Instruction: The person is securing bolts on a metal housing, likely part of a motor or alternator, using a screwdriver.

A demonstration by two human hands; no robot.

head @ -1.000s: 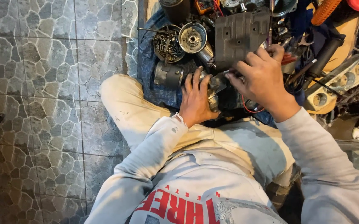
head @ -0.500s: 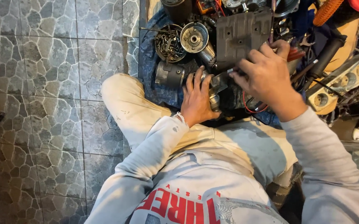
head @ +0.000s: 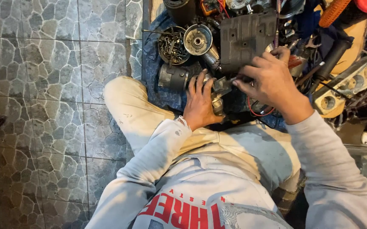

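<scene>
Hands [head: 234,91] unmoved on metal part [head: 218,87].

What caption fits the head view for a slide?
Seated person's left hand grips a small grey metal part; right hand works beside it.

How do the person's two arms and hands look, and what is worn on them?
Both arms wear long, loose sleeves of a light grey sweatshirt, with ribbed cuffs at the wrists. The left sleeve has a few small dark marks near its cuff, which looks slightly frayed. The left hand and the right hand are bare: no gloves, rings or watch show.
</scene>
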